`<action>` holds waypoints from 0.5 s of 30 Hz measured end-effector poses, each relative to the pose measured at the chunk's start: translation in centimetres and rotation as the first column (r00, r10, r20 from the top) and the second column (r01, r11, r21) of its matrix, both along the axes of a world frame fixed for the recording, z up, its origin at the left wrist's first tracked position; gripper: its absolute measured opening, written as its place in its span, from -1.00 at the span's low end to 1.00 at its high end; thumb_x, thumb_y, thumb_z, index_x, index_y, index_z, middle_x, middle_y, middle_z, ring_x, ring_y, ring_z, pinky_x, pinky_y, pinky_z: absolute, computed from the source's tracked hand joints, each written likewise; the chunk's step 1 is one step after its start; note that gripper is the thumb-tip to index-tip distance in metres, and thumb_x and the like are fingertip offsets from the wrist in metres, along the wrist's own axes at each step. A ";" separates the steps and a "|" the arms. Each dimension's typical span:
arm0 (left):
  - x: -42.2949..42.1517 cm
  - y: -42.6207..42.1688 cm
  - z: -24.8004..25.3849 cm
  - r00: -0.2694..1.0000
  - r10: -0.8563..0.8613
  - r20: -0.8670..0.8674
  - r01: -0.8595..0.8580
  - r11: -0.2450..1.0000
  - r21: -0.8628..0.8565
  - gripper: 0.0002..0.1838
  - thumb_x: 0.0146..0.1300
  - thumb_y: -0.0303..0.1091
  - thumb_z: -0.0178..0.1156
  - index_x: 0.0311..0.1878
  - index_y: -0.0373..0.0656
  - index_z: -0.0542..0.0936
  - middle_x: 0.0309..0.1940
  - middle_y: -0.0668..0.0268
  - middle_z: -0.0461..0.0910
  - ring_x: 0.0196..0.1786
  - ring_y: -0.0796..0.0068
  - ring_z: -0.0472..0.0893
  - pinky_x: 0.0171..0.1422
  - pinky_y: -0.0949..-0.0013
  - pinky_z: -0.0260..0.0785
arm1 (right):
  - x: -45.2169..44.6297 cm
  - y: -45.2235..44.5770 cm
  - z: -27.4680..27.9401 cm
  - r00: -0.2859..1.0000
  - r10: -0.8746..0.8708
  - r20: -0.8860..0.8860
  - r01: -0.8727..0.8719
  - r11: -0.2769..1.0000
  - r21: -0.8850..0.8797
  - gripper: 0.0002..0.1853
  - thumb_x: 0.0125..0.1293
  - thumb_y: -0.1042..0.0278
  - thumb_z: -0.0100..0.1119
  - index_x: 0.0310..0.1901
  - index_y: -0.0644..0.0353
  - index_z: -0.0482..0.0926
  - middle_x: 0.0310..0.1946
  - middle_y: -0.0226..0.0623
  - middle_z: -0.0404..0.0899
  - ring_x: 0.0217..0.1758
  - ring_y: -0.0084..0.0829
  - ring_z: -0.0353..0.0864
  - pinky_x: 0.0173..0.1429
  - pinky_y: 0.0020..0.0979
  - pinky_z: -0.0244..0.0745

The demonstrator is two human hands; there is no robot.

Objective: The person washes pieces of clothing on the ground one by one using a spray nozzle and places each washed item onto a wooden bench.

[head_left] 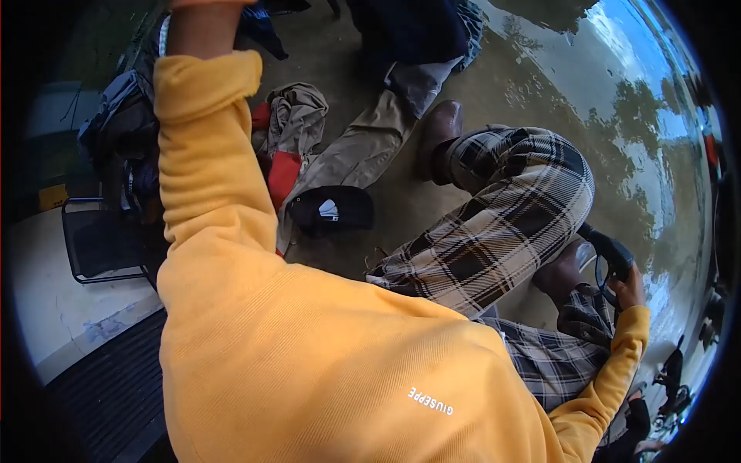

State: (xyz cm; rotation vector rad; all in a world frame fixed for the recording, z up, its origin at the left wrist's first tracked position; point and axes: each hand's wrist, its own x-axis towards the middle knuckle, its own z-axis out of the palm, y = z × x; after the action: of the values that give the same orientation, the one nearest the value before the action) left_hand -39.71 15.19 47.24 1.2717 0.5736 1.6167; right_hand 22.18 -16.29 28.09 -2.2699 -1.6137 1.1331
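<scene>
My left arm in a yellow sleeve (204,154) reaches up along the left side. Only its wrist shows at the top edge; the fingers lie beyond the frame. On the right, my right hand (631,289) is wrapped round a black object (612,253) with a thin dark loop, possibly a cord, hanging from it. Its exact kind is not clear. It sits beside my bent knee in plaid trousers (502,224), close to a brown boot (563,270). Between my left arm and the knee lies a black cap (332,210) with a white patch.
A khaki garment (359,147) with red parts (284,176) stretches over the floor, with dark blue cloth (409,31) beyond it. Another brown boot (441,135) stands near my knee. A black chair (104,239) and piled clothes (127,116) are at left. The floor (532,92) looks wet and shiny.
</scene>
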 end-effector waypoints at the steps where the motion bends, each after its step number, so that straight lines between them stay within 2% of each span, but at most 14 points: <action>1: -0.9 -1.5 -3.8 0.984 0.004 -0.178 -0.025 0.993 -0.116 -0.64 0.42 -0.27 0.15 0.20 -0.17 0.43 -0.02 0.19 0.61 0.06 0.33 0.60 0.18 0.22 0.44 | -0.2 0.2 0.1 0.997 0.049 0.062 -0.050 0.999 0.008 -0.46 -0.06 0.57 0.27 0.08 0.24 0.54 -0.19 -0.26 0.63 -0.12 -0.38 0.58 0.07 -0.38 0.43; 2: -1.8 -2.9 -7.5 0.933 -0.028 -0.359 -0.053 0.975 -0.216 -0.62 0.41 -0.28 0.16 0.22 -0.16 0.44 -0.01 0.23 0.61 0.05 0.37 0.60 0.18 0.26 0.43 | -0.1 0.3 0.0 0.997 0.050 0.054 -0.051 0.999 0.009 -0.46 -0.06 0.57 0.27 0.08 0.24 0.54 -0.19 -0.26 0.63 -0.12 -0.38 0.58 0.07 -0.38 0.43; 3: -3.7 -4.5 -13.1 0.812 -0.123 -0.570 -0.099 0.934 -0.342 -0.75 0.37 -0.37 0.19 0.07 -0.18 0.58 -0.09 0.32 0.63 -0.03 0.47 0.61 0.09 0.35 0.44 | 0.2 0.2 -0.2 0.998 0.033 0.054 -0.031 0.999 -0.037 -0.43 -0.07 0.59 0.25 0.10 0.23 0.54 -0.16 -0.28 0.63 -0.10 -0.39 0.56 0.10 -0.39 0.42; 4: -6.4 -7.4 -20.5 0.685 -0.387 -0.618 0.010 0.852 -0.523 -0.61 0.30 -0.37 0.25 0.18 -0.18 0.55 0.04 0.34 0.61 0.09 0.49 0.58 0.20 0.42 0.40 | 0.3 0.0 -0.5 0.998 0.013 0.055 -0.008 0.996 -0.085 -0.41 -0.09 0.60 0.23 0.12 0.22 0.53 -0.13 -0.31 0.62 -0.07 -0.40 0.55 0.13 -0.39 0.40; 5: -7.7 -11.7 -25.1 0.360 -0.619 -0.698 -0.076 0.726 -0.683 -0.48 0.14 -0.30 0.36 0.21 -0.11 0.54 0.07 0.27 0.60 0.14 0.39 0.58 0.29 0.39 0.36 | 0.2 -0.1 -0.7 0.999 0.006 0.049 -0.002 0.996 -0.091 -0.41 -0.09 0.60 0.23 0.12 0.22 0.53 -0.13 -0.31 0.62 -0.07 -0.40 0.55 0.13 -0.39 0.40; 6: -9.8 -16.9 -31.5 -0.284 -0.599 -0.749 -0.144 0.799 -0.584 -0.30 -0.03 -0.20 0.45 0.27 0.02 0.50 0.22 0.17 0.49 0.33 0.22 0.44 0.39 0.08 0.28 | 0.2 0.0 -0.8 0.998 0.030 0.048 -0.028 0.998 -0.052 -0.46 -0.06 0.58 0.24 0.08 0.23 0.54 -0.20 -0.27 0.63 -0.13 -0.39 0.57 0.06 -0.39 0.43; 7: -8.4 -21.1 -31.1 -0.582 -0.685 -0.438 -0.294 0.680 -0.672 -0.13 -0.13 -0.06 0.51 0.36 0.16 0.43 0.37 0.08 0.31 0.52 0.07 0.14 0.46 -0.21 0.05 | 0.2 0.0 -0.9 0.997 0.058 0.051 -0.057 0.998 -0.013 -0.52 -0.03 0.55 0.25 0.04 0.24 0.55 -0.26 -0.23 0.64 -0.19 -0.39 0.59 -0.01 -0.40 0.46; 8: -9.2 -25.5 -34.1 -0.692 -0.617 -0.375 -0.278 0.707 -0.650 -0.08 -0.11 -0.06 0.51 0.41 0.18 0.37 0.39 0.14 0.28 0.51 0.11 0.12 0.45 -0.34 -0.04 | 0.2 0.2 -0.8 0.999 0.033 0.036 -0.032 0.999 -0.035 -0.48 -0.06 0.56 0.26 0.06 0.24 0.55 -0.22 -0.23 0.65 -0.15 -0.38 0.60 0.02 -0.40 0.46; 9: -10.3 -29.2 -37.1 -0.676 -0.572 -0.465 -0.239 0.767 -0.596 -0.28 0.01 -0.08 0.46 0.32 0.16 0.49 0.32 0.20 0.40 0.42 0.15 0.27 0.46 -0.31 -0.02 | 0.3 0.1 -1.1 0.999 0.035 0.035 -0.033 0.999 -0.032 -0.48 -0.06 0.56 0.26 0.06 0.24 0.55 -0.22 -0.23 0.65 -0.15 -0.38 0.60 0.02 -0.40 0.46; 10: -11.6 -31.6 -41.1 -0.549 -0.677 -0.489 -0.391 0.726 -0.566 -0.54 0.14 -0.16 0.35 0.15 0.14 0.61 0.14 0.26 0.58 0.32 0.21 0.40 0.48 -0.29 -0.04 | 0.3 0.2 -1.5 0.999 0.051 0.019 -0.051 0.999 -0.006 -0.45 -0.07 0.57 0.26 0.08 0.23 0.55 -0.20 -0.24 0.65 -0.14 -0.38 0.60 0.03 -0.40 0.45; 11: -10.9 -31.9 -40.3 -0.458 -0.576 -0.677 -0.402 0.813 -0.421 -0.70 0.19 -0.20 0.30 0.02 0.09 0.67 -0.11 0.30 0.67 0.23 0.25 0.48 0.50 -0.25 -0.05 | 0.5 0.1 -1.7 0.998 0.069 0.005 -0.069 0.998 0.013 -0.42 -0.09 0.58 0.26 0.11 0.23 0.55 -0.18 -0.24 0.65 -0.13 -0.38 0.60 0.05 -0.41 0.45; 12: -10.6 -31.3 -40.1 -0.370 -0.514 -0.774 -0.378 0.844 -0.380 -0.66 0.18 -0.20 0.30 0.04 0.07 0.66 -0.13 0.29 0.67 0.22 0.24 0.48 0.51 -0.23 -0.06 | 0.7 0.1 -1.6 0.997 0.077 0.008 -0.077 0.997 0.017 -0.42 -0.09 0.58 0.26 0.11 0.23 0.55 -0.18 -0.24 0.65 -0.13 -0.38 0.60 0.05 -0.41 0.45; 14: -10.7 -29.7 -40.1 -0.163 -0.402 -0.901 -0.378 0.869 -0.319 -0.64 0.18 -0.18 0.29 0.06 0.03 0.65 -0.10 0.27 0.67 0.22 0.22 0.48 0.53 -0.21 -0.11 | 1.1 0.5 -1.9 1.000 0.016 0.021 -0.014 0.995 -0.094 -0.33 -0.11 0.61 0.26 0.19 0.19 0.52 -0.10 -0.25 0.66 -0.04 -0.37 0.61 0.14 -0.42 0.42; 15: -10.9 -28.1 -40.3 -0.058 -0.341 -0.938 -0.396 0.871 -0.292 -0.65 0.20 -0.15 0.28 0.06 0.03 0.65 -0.06 0.26 0.68 0.22 0.20 0.48 0.53 -0.21 -0.14 | 0.7 0.9 -2.0 0.996 0.086 -0.015 -0.086 0.996 -0.027 -0.23 -0.11 0.61 0.24 0.30 0.11 0.46 0.10 -0.21 0.62 0.26 -0.38 0.54 0.38 -0.45 0.25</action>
State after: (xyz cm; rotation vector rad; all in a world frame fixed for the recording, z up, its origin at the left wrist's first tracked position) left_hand -50.60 -12.87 6.96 1.8682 1.8468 -0.0143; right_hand 22.93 -15.35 26.05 -2.2233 -1.7161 1.1952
